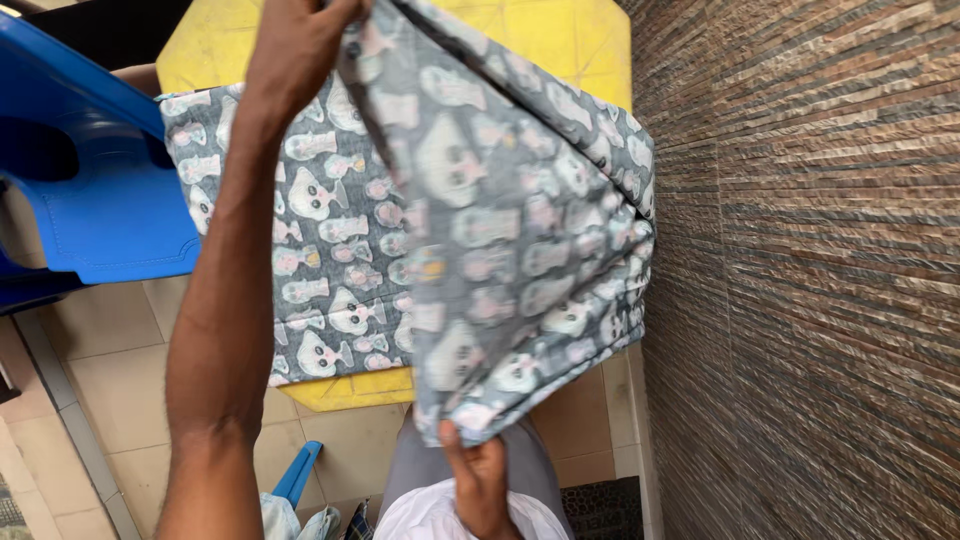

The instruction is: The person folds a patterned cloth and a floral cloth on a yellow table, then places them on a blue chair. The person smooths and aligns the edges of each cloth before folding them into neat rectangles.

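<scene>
Cloth (pixel 500 230), grey, cartoon-printed: pinched at top edge by left hand (pixel 300 40) and at lower corner by right hand (pixel 478 478), stretched taut over yellow desk (pixel 560 40), likely for folding.

a home patio: tiled floor (pixel 120 390), stone-clad wall (pixel 800 270), blue plastic chair (pixel 90 190)

Left hand (pixel 300 40) raised, arm stretched forward, fingers pinched shut. Right hand (pixel 478 478) low near body, fingers clenched.
</scene>
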